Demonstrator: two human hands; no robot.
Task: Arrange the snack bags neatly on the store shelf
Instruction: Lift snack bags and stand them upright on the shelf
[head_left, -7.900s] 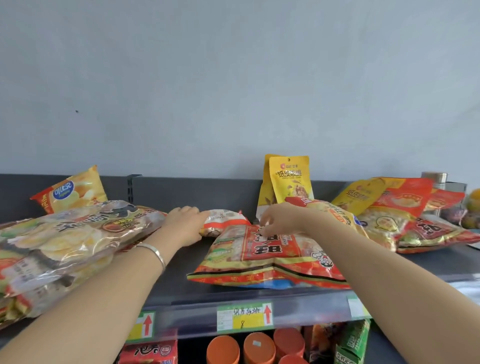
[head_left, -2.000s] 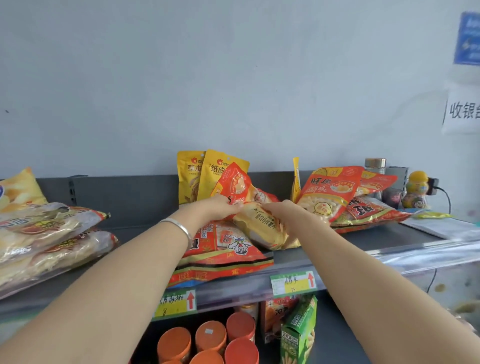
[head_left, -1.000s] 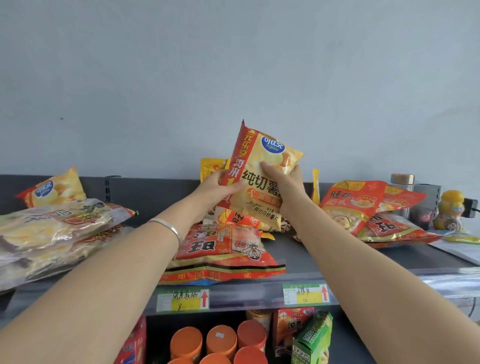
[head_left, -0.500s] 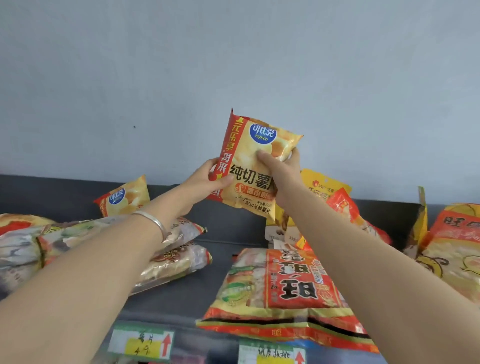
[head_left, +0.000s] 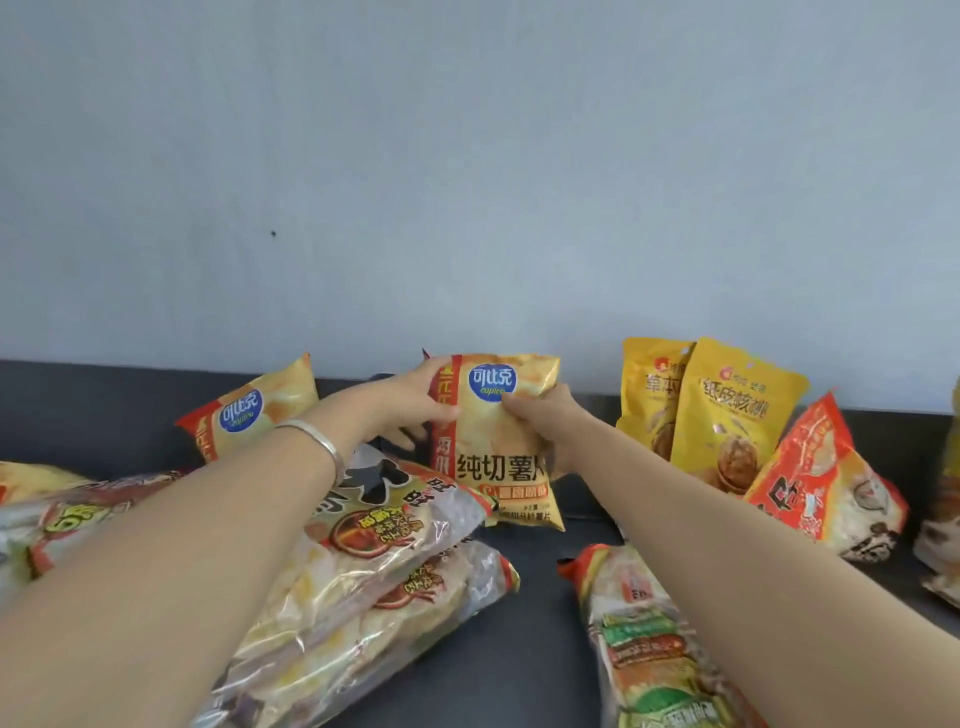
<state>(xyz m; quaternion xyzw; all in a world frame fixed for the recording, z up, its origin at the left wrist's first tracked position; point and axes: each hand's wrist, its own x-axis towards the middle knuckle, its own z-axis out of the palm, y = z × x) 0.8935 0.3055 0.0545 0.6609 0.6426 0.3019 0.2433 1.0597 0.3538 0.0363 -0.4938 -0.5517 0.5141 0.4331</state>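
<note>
A dark grey shelf (head_left: 535, 649) runs along a pale, bare wall (head_left: 467, 182), with a low dark back panel. Near the back, at the middle, both hands hold a yellow chip bag (head_left: 498, 452). It stands upright, long axis vertical, blue logo on top, print facing the camera. Whether its lower edge touches the shelf is unclear. The left hand (head_left: 405, 405) grips its upper left edge, and the right hand (head_left: 545, 415) curls round its right side, thumb in front. A matching bag (head_left: 249, 410) leans to the left.

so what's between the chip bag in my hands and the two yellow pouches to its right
Head view: only the right hand gripping the edge of the chip bag, then a bare strip of dark shelf before the yellow pouches. No other bag.
</note>
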